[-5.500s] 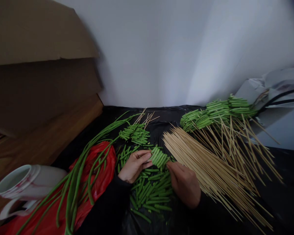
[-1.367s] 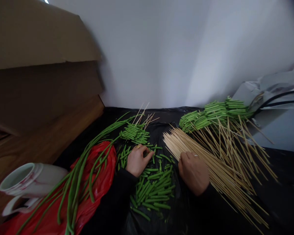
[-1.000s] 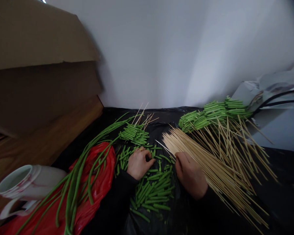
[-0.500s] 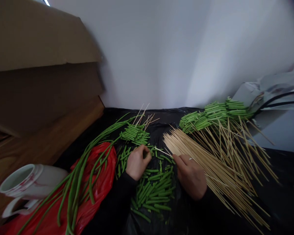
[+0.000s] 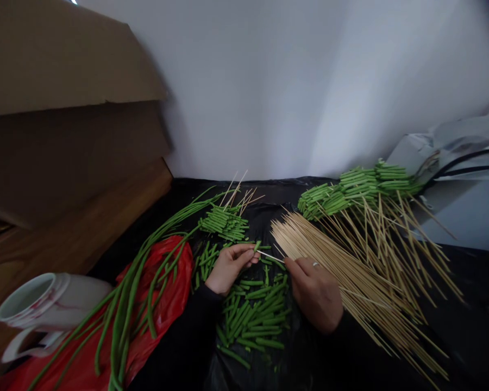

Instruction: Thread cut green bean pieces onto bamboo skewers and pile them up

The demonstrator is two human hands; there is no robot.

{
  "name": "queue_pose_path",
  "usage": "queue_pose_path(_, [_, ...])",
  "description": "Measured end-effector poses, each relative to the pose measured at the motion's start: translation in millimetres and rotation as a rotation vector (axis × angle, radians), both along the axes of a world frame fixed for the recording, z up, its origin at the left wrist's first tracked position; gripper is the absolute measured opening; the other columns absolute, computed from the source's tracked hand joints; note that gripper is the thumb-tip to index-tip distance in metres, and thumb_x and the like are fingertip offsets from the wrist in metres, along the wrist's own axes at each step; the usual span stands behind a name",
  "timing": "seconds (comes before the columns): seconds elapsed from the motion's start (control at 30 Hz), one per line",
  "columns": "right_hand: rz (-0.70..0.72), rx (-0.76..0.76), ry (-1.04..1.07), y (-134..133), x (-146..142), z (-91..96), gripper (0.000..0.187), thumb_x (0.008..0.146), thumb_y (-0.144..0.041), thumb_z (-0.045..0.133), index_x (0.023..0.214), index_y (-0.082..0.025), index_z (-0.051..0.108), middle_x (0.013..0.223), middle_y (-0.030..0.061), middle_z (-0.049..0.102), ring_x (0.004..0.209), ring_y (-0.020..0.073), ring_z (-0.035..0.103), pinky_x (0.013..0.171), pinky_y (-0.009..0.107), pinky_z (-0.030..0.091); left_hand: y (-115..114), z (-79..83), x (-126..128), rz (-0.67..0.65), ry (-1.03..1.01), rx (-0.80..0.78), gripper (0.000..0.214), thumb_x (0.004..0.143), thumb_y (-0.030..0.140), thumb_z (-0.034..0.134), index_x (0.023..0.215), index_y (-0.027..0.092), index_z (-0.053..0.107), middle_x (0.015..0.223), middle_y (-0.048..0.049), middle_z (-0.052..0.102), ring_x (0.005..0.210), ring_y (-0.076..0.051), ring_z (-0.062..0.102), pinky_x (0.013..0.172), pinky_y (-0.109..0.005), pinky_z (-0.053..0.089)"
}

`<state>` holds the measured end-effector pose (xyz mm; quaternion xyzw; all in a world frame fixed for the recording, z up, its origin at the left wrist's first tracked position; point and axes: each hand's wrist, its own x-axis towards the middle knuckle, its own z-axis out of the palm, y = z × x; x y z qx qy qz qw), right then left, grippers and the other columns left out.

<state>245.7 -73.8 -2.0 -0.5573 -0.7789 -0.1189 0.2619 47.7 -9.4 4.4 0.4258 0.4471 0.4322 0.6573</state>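
Between thumb and fingers, my left hand [image 5: 233, 266] pinches a short piece of green bean [image 5: 257, 246]. My right hand [image 5: 315, 290], with a ring on one finger, grips a thin wooden skewer [image 5: 272, 256]. The skewer's tip meets the bean piece; whether it has gone in I cannot tell. Below and between the hands lies a pile of cut bean pieces [image 5: 255, 320]. Just beyond my left hand sit skewered beans [image 5: 224, 223], their sticks pointing away. A large bundle of bare skewers [image 5: 334, 255] lies beside my right hand.
Finished rows of skewered beans [image 5: 358, 187] lie at the back right by a white box [image 5: 464, 212]. Long uncut beans [image 5: 126, 293] rest over a red plastic bag [image 5: 169, 309] on the left. Nearby are a white pitcher [image 5: 57, 301] on its side and a cardboard box [image 5: 73, 108].
My left hand has turned and moved slightly right, bringing a bean piece to the skewer tip. The right hand has stayed nearly in place, still holding the skewer.
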Motion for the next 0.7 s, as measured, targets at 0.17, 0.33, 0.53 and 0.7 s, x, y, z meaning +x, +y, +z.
queue_pose_path(0.17, [0.014,0.011,-0.008,-1.3,-2.4,-1.4,0.027,0.087,-0.01,0.048,0.107,-0.018,0.063,0.076,0.0024,0.058,0.07,0.014,0.049,0.063,0.028,0.03,-3.7,-1.6,3.1,-0.11,-0.094,-0.137,0.034,0.066,0.028,0.081,0.095,0.013,0.072,0.082,-0.0072,0.073,0.069,-0.011,0.065,0.065,-0.02,0.047])
queue_pose_path(0.33, [0.01,0.095,0.001,-4.3,-3.9,-0.2,0.03,0.087,-0.009,0.046,0.11,-0.017,0.063,0.073,0.0013,0.057,0.062,0.0124,0.047,0.058,0.029,0.028,-1.1,-0.1,1.5,-0.045,-0.231,-0.234,0.032,0.067,0.022,0.081,0.096,0.012,0.072,0.082,-0.0068,0.071,0.068,-0.008,0.064,0.063,-0.017,0.048])
queue_pose_path(0.53, [0.037,0.087,0.002,-7.1,-6.1,2.7,0.033,0.085,-0.005,0.045,0.111,-0.015,0.063,0.074,0.0023,0.058,0.066,0.0129,0.049,0.06,0.028,0.029,-2.7,-2.5,4.1,-0.061,-0.249,-0.256,0.027,0.067,0.019,0.081,0.092,0.011,0.073,0.083,-0.0066,0.071,0.068,-0.008,0.064,0.062,-0.015,0.05])
queue_pose_path(0.7, [0.02,0.083,-0.016,-7.0,-7.0,1.0,0.031,0.085,-0.007,0.046,0.109,-0.017,0.063,0.073,0.0019,0.058,0.064,0.0127,0.047,0.058,0.027,0.029,-4.2,-4.5,5.6,-0.068,-0.247,-0.252,0.025,0.068,0.018,0.08,0.091,0.012,0.073,0.085,-0.0069,0.072,0.068,-0.008,0.065,0.062,-0.015,0.05])
